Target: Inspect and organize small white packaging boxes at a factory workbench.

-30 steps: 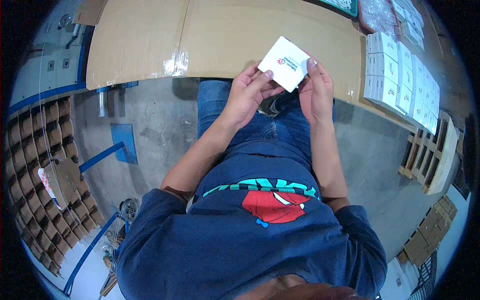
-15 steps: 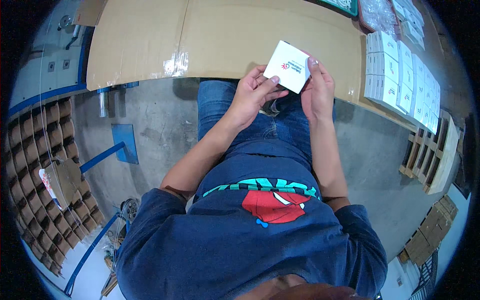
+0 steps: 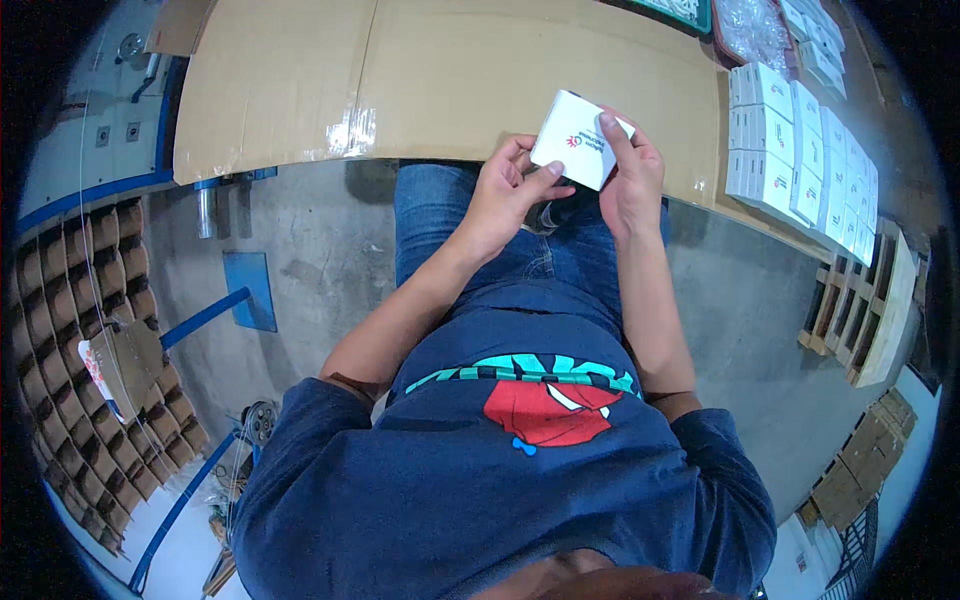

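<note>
A small, flat, square white box [image 3: 572, 143] with a red-and-dark printed mark is held in front of me, just off the near edge of the cardboard-covered table [image 3: 480, 70]. My left hand [image 3: 503, 195] grips its lower left corner, thumb on the top face and fingers underneath. At the right side, my right hand [image 3: 634, 180] is closed on the same box, with its thumb lying across the upper right corner. The fingers under the box are mostly hidden. At the table's right end stand neat stacks of similar white boxes [image 3: 775, 140].
A green basket [image 3: 690, 18] holding small white pieces and a red tray [image 3: 722, 45] of clear plastic bags sit at the far right. Below the table's right end is a wooden pallet [image 3: 868, 310]. On the left are cardboard dividers [image 3: 65, 300] and a blue metal stand [image 3: 250, 290].
The box has tilted slightly and moved a little toward me. My right thumb has slid left onto its top face. My left hand has barely moved.
</note>
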### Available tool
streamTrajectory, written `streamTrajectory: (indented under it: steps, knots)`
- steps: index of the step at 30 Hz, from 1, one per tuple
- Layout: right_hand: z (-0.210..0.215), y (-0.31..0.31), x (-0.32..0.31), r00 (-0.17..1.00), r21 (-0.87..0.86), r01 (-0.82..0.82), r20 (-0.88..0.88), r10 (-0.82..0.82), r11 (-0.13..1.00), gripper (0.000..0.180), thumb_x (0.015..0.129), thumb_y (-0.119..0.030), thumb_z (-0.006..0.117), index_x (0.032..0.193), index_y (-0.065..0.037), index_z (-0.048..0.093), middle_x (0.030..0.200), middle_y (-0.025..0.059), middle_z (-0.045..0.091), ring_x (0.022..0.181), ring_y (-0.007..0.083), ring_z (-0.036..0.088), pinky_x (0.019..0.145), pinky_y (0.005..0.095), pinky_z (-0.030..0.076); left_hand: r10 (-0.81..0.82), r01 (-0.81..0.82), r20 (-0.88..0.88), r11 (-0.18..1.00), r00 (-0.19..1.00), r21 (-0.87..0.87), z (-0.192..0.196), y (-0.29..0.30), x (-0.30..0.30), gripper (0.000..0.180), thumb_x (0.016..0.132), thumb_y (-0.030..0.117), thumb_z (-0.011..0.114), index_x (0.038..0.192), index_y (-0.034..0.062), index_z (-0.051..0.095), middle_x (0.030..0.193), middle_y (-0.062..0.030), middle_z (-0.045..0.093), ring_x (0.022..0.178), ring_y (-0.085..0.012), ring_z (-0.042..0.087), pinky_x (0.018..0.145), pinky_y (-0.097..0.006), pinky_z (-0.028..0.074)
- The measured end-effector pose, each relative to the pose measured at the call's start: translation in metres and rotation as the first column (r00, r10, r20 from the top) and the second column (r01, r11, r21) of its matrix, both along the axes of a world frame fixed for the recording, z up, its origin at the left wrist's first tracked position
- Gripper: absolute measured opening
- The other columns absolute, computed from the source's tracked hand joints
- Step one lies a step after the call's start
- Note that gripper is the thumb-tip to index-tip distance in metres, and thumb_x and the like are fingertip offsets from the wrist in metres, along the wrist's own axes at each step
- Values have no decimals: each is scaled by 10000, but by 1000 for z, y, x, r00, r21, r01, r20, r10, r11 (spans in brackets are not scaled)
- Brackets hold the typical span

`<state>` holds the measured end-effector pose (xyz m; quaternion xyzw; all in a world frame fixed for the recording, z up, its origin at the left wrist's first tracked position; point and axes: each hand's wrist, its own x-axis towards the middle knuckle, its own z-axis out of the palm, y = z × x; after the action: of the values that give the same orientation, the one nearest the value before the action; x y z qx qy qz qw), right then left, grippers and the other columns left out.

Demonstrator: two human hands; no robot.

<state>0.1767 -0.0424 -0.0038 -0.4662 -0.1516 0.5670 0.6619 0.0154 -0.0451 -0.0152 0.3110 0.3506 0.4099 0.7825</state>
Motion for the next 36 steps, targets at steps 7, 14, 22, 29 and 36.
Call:
streamTrajectory:
  steps: [7, 14, 22, 29, 36]
  knots:
    - [-1, 4, 2, 999, -9, -40, 15, 40, 999, 327, 891, -84, 762, 1159, 64, 649, 1018, 121, 708, 902, 177, 698, 813, 309, 585, 5, -4, -23, 1000, 1000, 31, 0, 0, 0, 287, 990, 59, 616, 1230, -10, 475, 1198, -139, 619, 1115, -206, 637, 935, -384, 599]
    - [1, 4, 3, 998, -25, -63, 8, 63, 998, 343, 873, -49, 766, 1171, 66, 640, 1017, 126, 709, 902, 182, 700, 813, 318, 585, -5, 6, -34, 999, 999, 50, 0, -1, 0, 286, 983, 57, 628, 1222, -3, 484, 1198, -128, 619, 1088, -189, 652, 907, -351, 607]
    - [-3, 3, 9, 982, -54, -179, -75, 175, 982, 368, 873, -113, 779, 1181, 38, 644, 1049, 116, 706, 964, 194, 692, 860, 342, 577, 0, 1, -19, 999, 1000, 48, -4, -1, -1, 283, 983, 52, 625, 1222, 3, 480, 1199, -126, 616, 1091, -187, 650, 917, -354, 604]
    - [0, 1, 4, 992, -32, -125, -34, 124, 992, 333, 868, -101, 779, 1152, 21, 655, 1028, 105, 716, 940, 184, 696, 847, 329, 573, -8, 9, -11, 1000, 1000, 26, -1, 0, -1, 276, 981, 22, 608, 1222, 12, 473, 1196, -132, 617, 1125, -213, 630, 973, -417, 589]
    - [6, 0, 1, 996, 11, -88, -6, 88, 996, 316, 866, -100, 781, 1132, 21, 658, 1016, 103, 719, 926, 173, 697, 842, 319, 571, -24, 24, -1, 999, 1000, 25, -1, 0, 0, 279, 981, 19, 606, 1226, 19, 475, 1196, -125, 615, 1129, -208, 626, 961, -415, 596]
